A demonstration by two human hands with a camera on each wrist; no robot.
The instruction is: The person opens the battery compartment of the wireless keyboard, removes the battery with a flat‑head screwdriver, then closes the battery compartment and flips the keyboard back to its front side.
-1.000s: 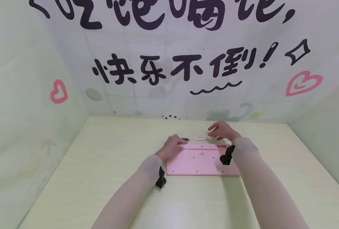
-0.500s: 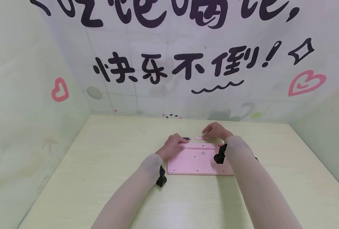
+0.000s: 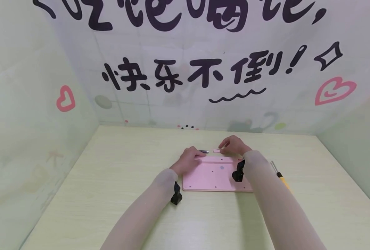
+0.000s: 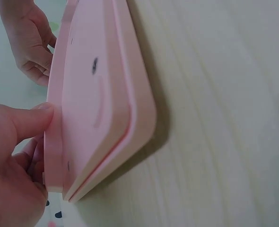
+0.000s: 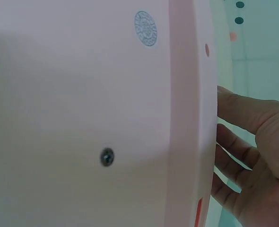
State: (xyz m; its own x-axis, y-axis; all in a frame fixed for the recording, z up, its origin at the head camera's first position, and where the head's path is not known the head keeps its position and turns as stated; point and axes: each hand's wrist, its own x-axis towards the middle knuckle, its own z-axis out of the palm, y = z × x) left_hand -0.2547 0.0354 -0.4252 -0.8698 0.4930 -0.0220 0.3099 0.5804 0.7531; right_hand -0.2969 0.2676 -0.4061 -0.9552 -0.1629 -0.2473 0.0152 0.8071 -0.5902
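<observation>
A pink keyboard (image 3: 203, 178) lies with its screwed underside up. My left hand (image 3: 188, 160) grips its far left corner; in the left wrist view the thumb presses the raised back edge and the fingers curl behind it. Just past that hand lies a small dark battery-like cylinder (image 3: 205, 151). Beyond the keyboard, my right hand (image 3: 235, 145) has its fingertips right at a small pink cover (image 3: 216, 150). In the right wrist view the keyboard's edge hides those fingertips, so I cannot tell whether they pinch the cover. A reddish slot (image 5: 199, 215) opens in the keyboard's raised edge.
A screwdriver (image 3: 279, 174) with a yellow and black handle lies right of the keyboard, partly behind the right sleeve. The pale wooden table (image 3: 125, 166) is bounded by printed cloth walls (image 3: 178, 107) at the back and sides.
My right hand has moved left from beside the small pink cover to reach it. The screwdriver has come into sight past the right sleeve. My left hand stays on the keyboard.
</observation>
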